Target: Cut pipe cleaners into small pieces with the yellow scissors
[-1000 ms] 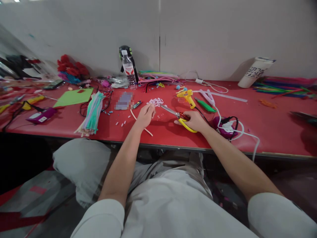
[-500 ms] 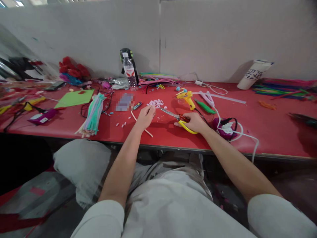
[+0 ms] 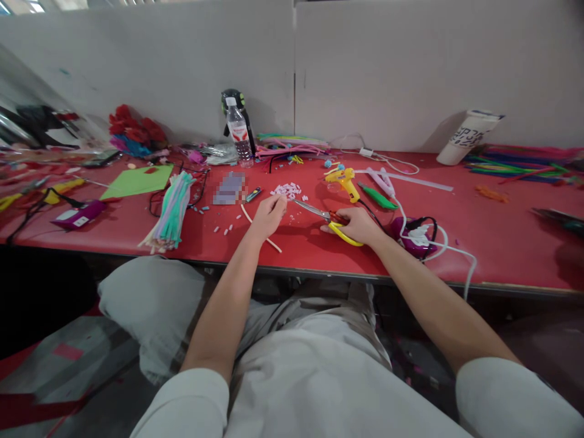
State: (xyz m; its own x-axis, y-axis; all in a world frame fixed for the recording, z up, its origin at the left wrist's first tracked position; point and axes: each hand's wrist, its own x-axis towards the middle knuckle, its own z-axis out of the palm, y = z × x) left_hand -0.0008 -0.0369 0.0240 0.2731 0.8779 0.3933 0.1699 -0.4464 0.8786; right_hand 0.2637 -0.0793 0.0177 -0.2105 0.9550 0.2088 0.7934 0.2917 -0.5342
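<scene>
My right hand (image 3: 356,225) is wrapped round the handles of a pair of scissors (image 3: 312,209) with yellow and orange-red grips. The scissor blades point left, their tips close to the fingers of my left hand (image 3: 270,214). That hand is closed in a pinch; whatever sits between its fingertips is too small to make out. Just beyond it lies a pile of short pale pink pieces (image 3: 288,189). A thin cream-coloured strip (image 3: 274,244) runs under my left wrist, both of its ends showing on the table.
Right of the pile lie a yellow glue gun (image 3: 343,179) and a green pointed tool (image 3: 378,196). A purple box with cables (image 3: 413,236) sits near my right forearm. To the left is a bundle of pastel pipe cleaners (image 3: 173,213). A water bottle (image 3: 240,134) stands behind.
</scene>
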